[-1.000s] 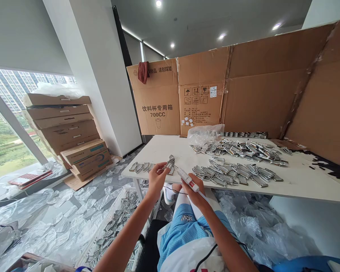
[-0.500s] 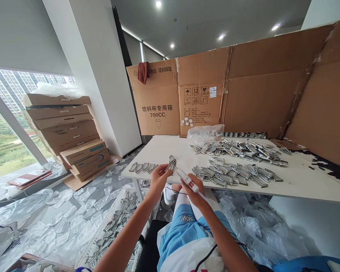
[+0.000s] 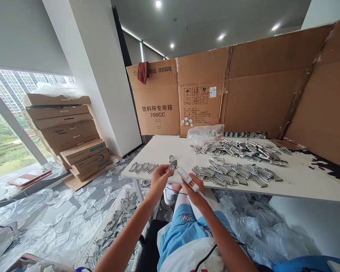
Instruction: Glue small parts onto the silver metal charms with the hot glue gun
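My left hand [image 3: 159, 178] pinches a small grey metal frame-shaped piece [image 3: 172, 165] just above the front edge of the table. Another such piece [image 3: 171, 158] lies right behind it. Wrapped in the fingers of my right hand [image 3: 193, 189] is a white pen-shaped tool [image 3: 185, 176] with a red section and a thin tip. That tip points at the held piece; whether they touch I cannot tell. To the left, a row of several like pieces [image 3: 143, 167] lies along the table edge. A loose pile of them [image 3: 229, 172] lies to the right.
Behind on the white table [image 3: 158, 147] are a larger pile of pieces [image 3: 249, 149] and a clear plastic bag [image 3: 205, 134]. Cardboard panels [image 3: 204, 71] stand at the back. A crate of pieces [image 3: 116, 223] sits low left, amid plastic wrap [image 3: 45, 223].
Almost nothing differs. The metal piece in my left hand and the tool in my right have shifted very slightly.
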### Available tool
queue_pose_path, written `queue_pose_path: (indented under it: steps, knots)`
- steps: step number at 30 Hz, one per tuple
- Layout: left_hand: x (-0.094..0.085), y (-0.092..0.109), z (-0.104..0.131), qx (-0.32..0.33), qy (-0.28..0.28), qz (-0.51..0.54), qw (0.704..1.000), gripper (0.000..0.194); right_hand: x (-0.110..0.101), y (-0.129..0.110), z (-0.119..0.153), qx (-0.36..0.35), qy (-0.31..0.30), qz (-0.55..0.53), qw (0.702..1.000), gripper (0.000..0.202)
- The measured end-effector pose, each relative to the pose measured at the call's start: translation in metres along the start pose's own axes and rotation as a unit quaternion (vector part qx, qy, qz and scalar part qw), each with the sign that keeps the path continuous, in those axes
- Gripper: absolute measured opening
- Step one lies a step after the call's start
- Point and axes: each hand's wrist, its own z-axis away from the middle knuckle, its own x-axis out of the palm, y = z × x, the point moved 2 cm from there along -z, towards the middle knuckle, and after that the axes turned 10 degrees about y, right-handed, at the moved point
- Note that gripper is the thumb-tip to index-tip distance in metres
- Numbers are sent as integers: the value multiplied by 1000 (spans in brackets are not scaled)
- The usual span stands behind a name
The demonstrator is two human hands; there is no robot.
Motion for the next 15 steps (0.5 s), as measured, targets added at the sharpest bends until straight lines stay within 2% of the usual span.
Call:
queue_pose_path:
  steps: [15]
  knots:
    - [4, 8, 8, 29, -16, 3, 999, 28, 3, 7, 2, -46, 11, 13, 999, 35]
